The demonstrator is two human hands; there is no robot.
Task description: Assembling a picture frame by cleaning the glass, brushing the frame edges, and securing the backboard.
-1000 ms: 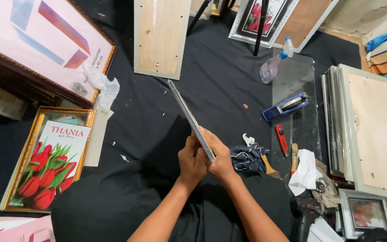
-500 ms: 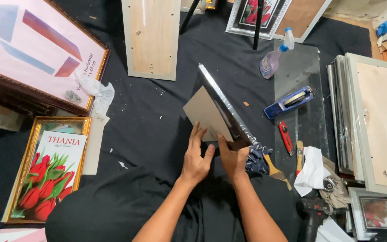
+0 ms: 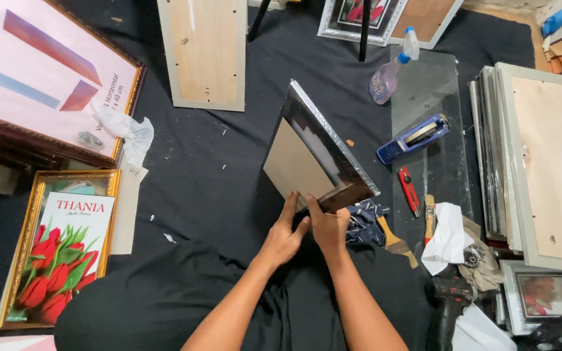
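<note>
Fingers (image 3: 289,207) of the left hand (image 3: 283,235) lie flat and together against the brown backing of the picture frame (image 3: 317,153), thumb wrapped round its near edge. Beside it, touching, the right hand (image 3: 328,227) clamps the frame's near corner, its fingers curled shut on the dark moulding. Tilted up on that near edge, the frame leans away from both hands, its silvery rim uppermost. Just right of the frame lies a dark rag (image 3: 364,220), with a paintbrush (image 3: 396,240) beside it. Further right sit a blue tape dispenser (image 3: 413,138) and a red utility knife (image 3: 409,190). Beyond the frame lies a wooden backing board (image 3: 204,52), all on the black cloth floor (image 3: 196,182).
</note>
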